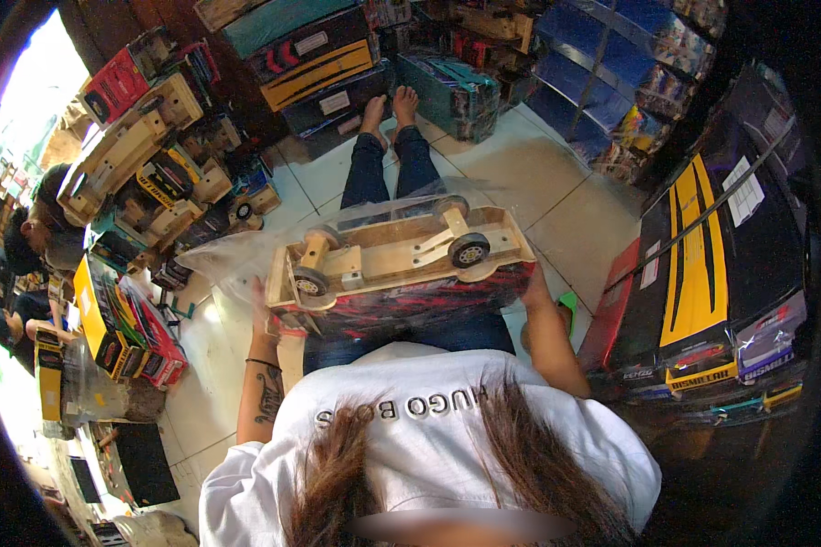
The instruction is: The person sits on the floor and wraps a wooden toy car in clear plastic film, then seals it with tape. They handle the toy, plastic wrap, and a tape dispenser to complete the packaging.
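A wooden toy truck (383, 264) is held over my lap, tipped so its bare underside, axles and black wheels show. Its side is painted red and black. Clear plastic wrap (233, 260) lies around it and spreads out past its left end. My left hand (263, 308) grips the truck's left end, its fingers partly hidden by the plastic and the wood. At the opposite end my right hand (535, 284) is closed on the truck's corner, with most of its fingers out of sight behind it.
Stacked wooden toy trucks (141, 150) stand at the left, near another person (41, 228). Black and yellow boxes (702, 264) rise at the right, with wrapped blue stacks (579, 68) behind. A green object (567, 312) lies by my right forearm. My legs stretch over the tiled floor (315, 173).
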A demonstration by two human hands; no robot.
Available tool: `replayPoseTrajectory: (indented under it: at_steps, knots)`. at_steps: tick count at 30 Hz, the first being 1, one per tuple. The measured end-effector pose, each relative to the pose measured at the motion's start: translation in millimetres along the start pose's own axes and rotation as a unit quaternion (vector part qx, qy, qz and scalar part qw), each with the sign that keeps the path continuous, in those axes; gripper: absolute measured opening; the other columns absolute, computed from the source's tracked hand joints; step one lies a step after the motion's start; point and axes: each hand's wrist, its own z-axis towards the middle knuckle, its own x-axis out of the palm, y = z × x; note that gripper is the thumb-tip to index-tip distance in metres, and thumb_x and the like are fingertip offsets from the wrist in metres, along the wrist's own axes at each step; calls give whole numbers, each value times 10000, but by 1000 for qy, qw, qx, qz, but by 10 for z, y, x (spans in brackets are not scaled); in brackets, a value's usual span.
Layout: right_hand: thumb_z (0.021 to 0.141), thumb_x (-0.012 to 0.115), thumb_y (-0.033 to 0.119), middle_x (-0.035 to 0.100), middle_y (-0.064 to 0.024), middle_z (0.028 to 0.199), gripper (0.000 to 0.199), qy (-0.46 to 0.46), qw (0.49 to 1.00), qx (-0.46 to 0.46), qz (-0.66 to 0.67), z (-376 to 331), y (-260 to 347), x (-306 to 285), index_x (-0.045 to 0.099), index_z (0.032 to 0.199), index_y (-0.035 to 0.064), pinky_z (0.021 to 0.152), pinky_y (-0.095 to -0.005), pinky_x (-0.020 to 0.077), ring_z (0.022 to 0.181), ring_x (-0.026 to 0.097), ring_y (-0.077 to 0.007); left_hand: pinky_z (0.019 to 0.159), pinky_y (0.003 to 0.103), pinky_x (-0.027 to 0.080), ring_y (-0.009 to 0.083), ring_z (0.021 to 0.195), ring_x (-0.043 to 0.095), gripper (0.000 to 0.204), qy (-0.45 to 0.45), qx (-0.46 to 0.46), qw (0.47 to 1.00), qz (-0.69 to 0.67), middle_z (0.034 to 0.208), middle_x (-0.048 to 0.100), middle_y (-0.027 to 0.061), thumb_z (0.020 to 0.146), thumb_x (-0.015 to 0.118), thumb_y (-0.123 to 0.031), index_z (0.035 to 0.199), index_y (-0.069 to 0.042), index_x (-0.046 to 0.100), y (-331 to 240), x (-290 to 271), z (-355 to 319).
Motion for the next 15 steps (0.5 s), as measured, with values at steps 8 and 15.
replayPoseTrajectory:
  at_steps: [8,15]
  knots:
    - [961,423,361,632,-108,1088,435,-209,974,19,-86,224,-133,-430,577,1163,9,842,-356,478,974,596,-247,900,417,476,318,1050,584,515,-196,90,943,253,1198,574,197,912,504,-354,1281,3,457,494,-1328,173]
    - [966,379,440,625,-121,1069,490,-205,977,40,40,67,-267,-335,582,1144,30,829,-376,487,969,604,-262,1055,392,330,387,1213,465,475,-223,182,547,786,1285,481,299,909,508,-252,1213,113,493,1440,-1959,-284]
